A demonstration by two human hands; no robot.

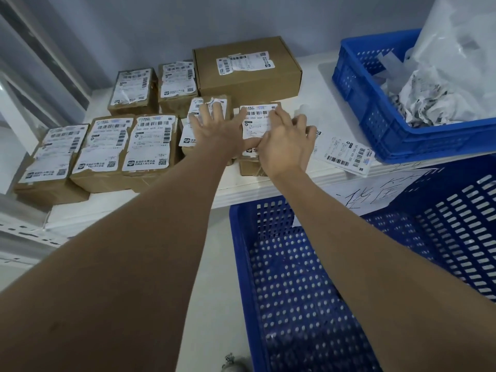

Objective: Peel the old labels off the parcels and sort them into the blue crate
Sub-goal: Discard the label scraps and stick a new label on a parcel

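Head view: a label [259, 122] seems pinched by right fingers [279, 122], left hand [214, 127] spread flat on parcels [204, 122]; tearing is risked if pulled unevenly.

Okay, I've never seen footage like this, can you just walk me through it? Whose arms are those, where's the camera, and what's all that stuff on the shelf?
There is no machine here. The single picture comes from a wide-angle camera worn on a person's head, looking forward and down, so the two bare arms are the wearer's own.

On the white shelf lie small brown parcels with white shipping labels, a bigger cardboard box behind them, and a loose label sheet on the right.

The left hand lies flat, fingers spread, across one small parcel. The right hand curls round the neighbouring parcel, over its label.

A blue crate on the shelf holds crumpled white paper. A larger blue crate stands below the shelf.
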